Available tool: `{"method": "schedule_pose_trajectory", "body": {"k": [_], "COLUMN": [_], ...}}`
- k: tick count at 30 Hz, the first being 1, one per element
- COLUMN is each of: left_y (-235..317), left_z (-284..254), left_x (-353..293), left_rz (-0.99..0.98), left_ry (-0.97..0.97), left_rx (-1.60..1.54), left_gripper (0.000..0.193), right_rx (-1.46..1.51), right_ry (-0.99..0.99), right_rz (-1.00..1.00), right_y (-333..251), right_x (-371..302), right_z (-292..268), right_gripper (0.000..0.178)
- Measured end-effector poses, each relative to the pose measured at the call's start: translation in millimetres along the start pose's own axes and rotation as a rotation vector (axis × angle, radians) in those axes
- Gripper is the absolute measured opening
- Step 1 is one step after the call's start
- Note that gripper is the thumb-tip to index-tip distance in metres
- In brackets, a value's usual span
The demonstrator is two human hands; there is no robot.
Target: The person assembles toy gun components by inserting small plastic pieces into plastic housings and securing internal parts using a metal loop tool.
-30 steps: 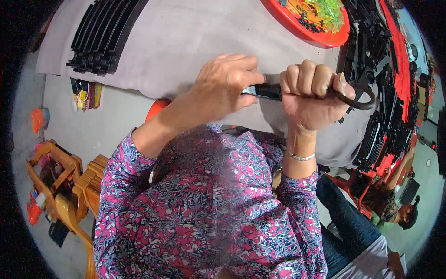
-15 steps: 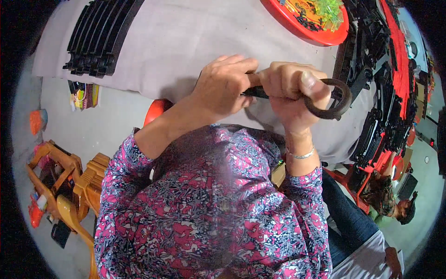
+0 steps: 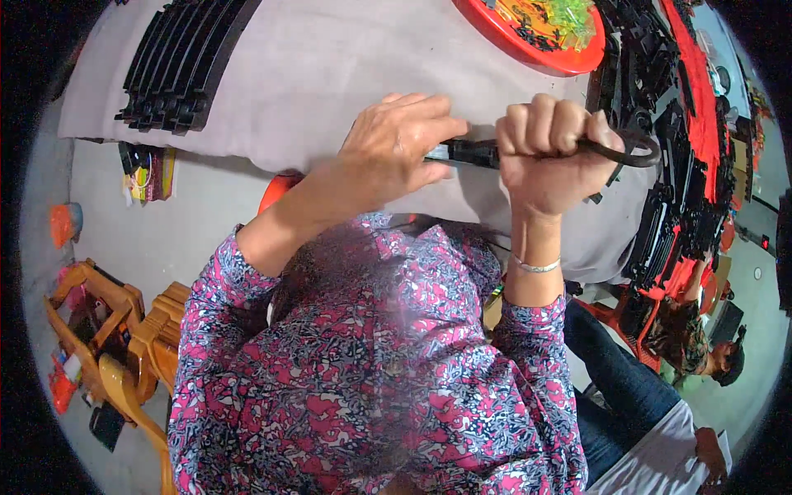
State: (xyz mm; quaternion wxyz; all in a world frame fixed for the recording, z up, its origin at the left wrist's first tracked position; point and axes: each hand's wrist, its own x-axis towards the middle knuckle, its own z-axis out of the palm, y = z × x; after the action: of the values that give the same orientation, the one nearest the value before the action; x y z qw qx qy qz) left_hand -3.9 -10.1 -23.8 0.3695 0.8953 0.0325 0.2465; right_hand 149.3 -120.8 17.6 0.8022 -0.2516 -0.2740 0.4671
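A curved black plastic track piece (image 3: 627, 150) is held above a table covered in grey cloth (image 3: 330, 74). My right hand (image 3: 549, 153) is a fist closed around its middle, with the curved end sticking out to the right. My left hand (image 3: 396, 148) pinches the straight end of the same piece (image 3: 462, 152) with fingers and thumb. Both forearms rise from floral pink sleeves at the bottom.
A stack of black track pieces (image 3: 177, 70) lies at the table's back left. A red tray (image 3: 536, 37) with small coloured parts sits at the back. Black and red track piles (image 3: 685, 165) fill the right. Wooden chairs (image 3: 107, 330) stand lower left; another person (image 3: 701, 346) sits lower right.
Both hands with the track piece have shifted slightly, and the piece's curved end now points more level to the right. The grip of both hands is unchanged.
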Motion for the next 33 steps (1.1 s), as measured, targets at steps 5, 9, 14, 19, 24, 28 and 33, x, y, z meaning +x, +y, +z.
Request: {"method": "schedule_pose_trajectory", "body": {"k": [5, 9, 14, 19, 24, 28, 33], "left_y": [3.8, 1.9, -4.8, -8.2, -9.3, -9.9, -15.6], "left_z": [-12.5, -13.8, -14.0, -11.1, -11.4, -12.1, -5.2], "left_x": [-3.1, -5.9, -6.2, -4.9, -6.4, -6.9, -11.5], "left_rz": [-0.035, -0.003, 0.043, 0.124, 0.130, 0.122, 0.154], "left_ry": [0.004, -0.005, -0.036, -0.076, -0.125, -0.185, -0.153], "left_rx": [0.009, 0.056, 0.012, 0.069, 0.097, 0.114, 0.055], "left_gripper": [0.043, 0.035, 0.025, 0.020, 0.023, 0.027, 0.027], "right_rx": [-0.027, 0.023, -0.042, -0.041, -0.047, -0.103, -0.100], "right_ry": [-0.020, 0.000, -0.059, -0.057, -0.070, -0.082, -0.117], "right_rz": [-0.004, -0.047, -0.031, -0.019, -0.017, 0.021, 0.087], "right_y": [-1.0, -0.6, 0.2, 1.6, 0.9, 0.4, -2.6], "right_x": [-5.4, -6.3, -4.8, -3.9, -3.9, -4.3, -2.6], "right_z": [-11.5, -12.9, -12.3, -10.5, -6.5, -4.5, -3.6], "right_gripper": [0.050, 0.051, 0.051, 0.050, 0.048, 0.046, 0.044]}}
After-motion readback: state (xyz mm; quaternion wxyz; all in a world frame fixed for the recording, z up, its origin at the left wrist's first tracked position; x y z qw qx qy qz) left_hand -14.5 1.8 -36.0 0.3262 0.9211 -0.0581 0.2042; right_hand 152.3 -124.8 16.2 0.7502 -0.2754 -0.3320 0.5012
